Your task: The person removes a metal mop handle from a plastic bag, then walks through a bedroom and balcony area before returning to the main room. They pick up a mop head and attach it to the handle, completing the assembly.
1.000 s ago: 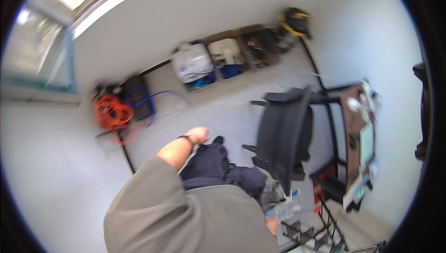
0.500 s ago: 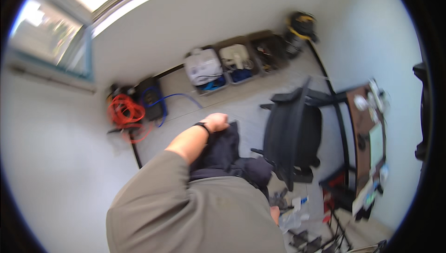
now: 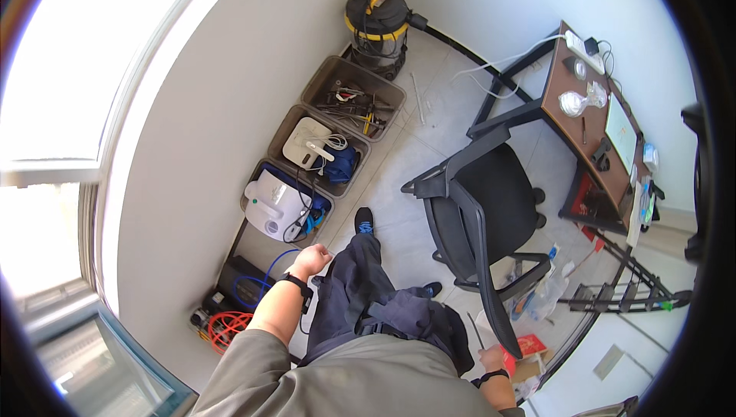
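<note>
My left hand (image 3: pixel 310 261) hangs in front of my left thigh, its fingers curled in; what they hold, if anything, is hidden. A black band circles that wrist. Low on the right, my right hand (image 3: pixel 493 357) is closed around a long thin dark rod (image 3: pixel 477 331) that points up and away from the fist. The rod's exact kind is too small to tell. Beside it stands a black office chair (image 3: pixel 484 218), its armrest close to the rod. Nearest my left hand is a grey bin (image 3: pixel 326 227) holding a white appliance (image 3: pixel 277 204) with a black cord.
Two more grey bins (image 3: pixel 399 103) hold another white appliance and tools. A black-and-yellow vacuum cleaner (image 3: pixel 377 22) stands beyond them. A brown desk (image 3: pixel 563 91) is at the right. Red hose (image 3: pixel 228 330) lies at left; a black folding stand (image 3: pixel 621 294) and red box (image 3: pixel 529 346) at lower right.
My view has swung to the right, so the bins, chair and desk sit differently. My left arm has come lower beside my leg. The right hand, mostly hidden before, now shows with the thin rod.
</note>
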`<act>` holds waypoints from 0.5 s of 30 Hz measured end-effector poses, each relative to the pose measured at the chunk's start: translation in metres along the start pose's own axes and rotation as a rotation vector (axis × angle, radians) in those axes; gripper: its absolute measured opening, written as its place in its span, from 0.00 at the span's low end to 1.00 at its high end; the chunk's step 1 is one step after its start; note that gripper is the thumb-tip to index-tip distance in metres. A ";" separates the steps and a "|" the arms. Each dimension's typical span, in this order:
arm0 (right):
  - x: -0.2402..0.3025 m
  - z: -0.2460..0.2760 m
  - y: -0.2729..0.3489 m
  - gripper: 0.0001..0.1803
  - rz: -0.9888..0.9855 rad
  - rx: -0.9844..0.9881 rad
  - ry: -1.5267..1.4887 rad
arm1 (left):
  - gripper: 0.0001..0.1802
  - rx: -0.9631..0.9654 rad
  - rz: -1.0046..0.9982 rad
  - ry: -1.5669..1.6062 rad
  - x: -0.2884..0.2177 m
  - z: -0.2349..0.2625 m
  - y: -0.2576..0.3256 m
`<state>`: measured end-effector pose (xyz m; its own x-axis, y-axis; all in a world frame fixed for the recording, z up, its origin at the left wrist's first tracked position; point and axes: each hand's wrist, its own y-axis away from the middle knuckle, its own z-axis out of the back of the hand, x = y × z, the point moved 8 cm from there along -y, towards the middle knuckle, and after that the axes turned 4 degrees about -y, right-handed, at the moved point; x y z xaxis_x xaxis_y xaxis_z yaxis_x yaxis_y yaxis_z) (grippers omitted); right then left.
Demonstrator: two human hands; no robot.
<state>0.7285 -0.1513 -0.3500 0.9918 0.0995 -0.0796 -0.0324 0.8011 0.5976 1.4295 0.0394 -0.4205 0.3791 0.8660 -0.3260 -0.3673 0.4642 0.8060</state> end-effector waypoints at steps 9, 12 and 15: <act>0.090 0.021 0.051 0.21 -0.315 0.255 -0.051 | 0.18 0.127 0.031 0.010 0.026 0.048 -0.052; 0.105 0.015 0.050 0.25 -0.431 0.355 -0.142 | 0.18 0.165 0.009 0.008 0.022 0.047 -0.064; 0.108 0.014 0.052 0.25 -0.506 0.364 -0.148 | 0.19 0.185 0.000 0.006 0.019 0.048 -0.072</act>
<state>0.8361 -0.1068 -0.3168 0.8808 -0.3422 -0.3273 0.4624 0.4732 0.7498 1.5038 0.0130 -0.4613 0.3738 0.8674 -0.3285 -0.2044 0.4225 0.8830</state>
